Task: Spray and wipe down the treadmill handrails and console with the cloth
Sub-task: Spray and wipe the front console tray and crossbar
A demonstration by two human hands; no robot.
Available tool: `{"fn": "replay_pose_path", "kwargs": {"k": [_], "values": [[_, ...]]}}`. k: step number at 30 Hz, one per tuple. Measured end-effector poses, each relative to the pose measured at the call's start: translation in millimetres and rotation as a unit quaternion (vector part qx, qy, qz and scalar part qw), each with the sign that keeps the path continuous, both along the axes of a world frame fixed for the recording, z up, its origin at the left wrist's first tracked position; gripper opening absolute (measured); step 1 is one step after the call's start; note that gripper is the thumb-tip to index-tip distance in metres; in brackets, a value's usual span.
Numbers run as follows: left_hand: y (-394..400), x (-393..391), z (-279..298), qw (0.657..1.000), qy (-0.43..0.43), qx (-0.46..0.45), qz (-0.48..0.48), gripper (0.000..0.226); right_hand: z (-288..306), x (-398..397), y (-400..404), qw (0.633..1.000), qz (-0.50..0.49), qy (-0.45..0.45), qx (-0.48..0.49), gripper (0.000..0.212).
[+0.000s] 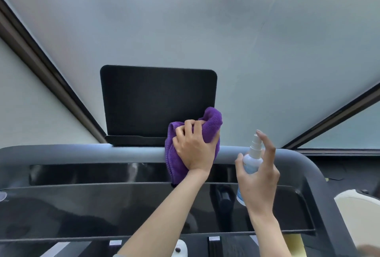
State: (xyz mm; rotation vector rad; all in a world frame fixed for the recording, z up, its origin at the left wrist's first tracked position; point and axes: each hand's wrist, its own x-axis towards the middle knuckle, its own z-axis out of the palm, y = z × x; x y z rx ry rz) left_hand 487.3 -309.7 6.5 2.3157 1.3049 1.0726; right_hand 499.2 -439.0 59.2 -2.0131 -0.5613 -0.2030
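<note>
Head view: treadmill console, glossy black, spanning below both grips. Grey front handrail running crosswise directly under the cloth grip. Dark upright screen just behind and left of that grip. Purple microfibre cloth bunched on the handrail, draped toward the console, clutched by left hand with fingers curled into the fabric. Right hand wrapped around white spray bottle, index finger raised off the nozzle, just right of the cloth.

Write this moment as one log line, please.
left hand: presses purple cloth on front handrail | right hand: holds spray bottle
</note>
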Motion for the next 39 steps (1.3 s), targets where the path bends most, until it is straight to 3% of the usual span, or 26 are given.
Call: {"fn": "replay_pose_path", "kwargs": {"k": [5,8,12,16,20,23,27,31,39], "values": [[-7.8,3.4,7.7,0.997,0.01,0.016,-0.081,0.038,-0.1,7.7,-11.0,1.0,-0.008,0.01,-0.005,0.068],[6.8,-14.9,13.7,0.989,-0.037,0.015,-0.141,0.035,2.6,8.7,-11.5,1.0,-0.009,0.011,-0.001,0.066],[53.2,-49.4,17.9,0.995,-0.027,0.074,-0.055,0.038,7.6,7.8,-2.7,1.0,0.0,-0.008,0.001,0.066],[56.7,-46.6,11.3,0.998,0.038,0.038,-0.022,0.046,8.2,-1.6,8.3,1.0,-0.005,-0.011,0.001,0.068],[36.6,-33.5,11.0,0.985,0.097,0.069,-0.127,0.036,8.5,-15.5,10.3,1.0,-0.03,-0.009,-0.003,0.067],[38.1,-31.8,24.0,0.978,0.092,0.012,-0.187,0.036,11.6,-33.6,4.9,0.998,-0.051,0.005,-0.022,0.067],[38.7,-22.4,54.9,0.952,0.022,-0.073,-0.297,0.04,14.5,-43.4,-6.1,0.989,-0.138,0.047,-0.035,0.064],[6.8,-12.2,73.5,0.905,0.011,-0.131,-0.405,0.037,22.8,-46.1,-34.0,0.967,-0.244,0.016,-0.071,0.064],[-65.1,-5.8,67.4,0.843,0.005,-0.191,-0.502,0.036,29.5,-52.9,-133.0,0.903,-0.404,-0.017,-0.144,0.062]]}}
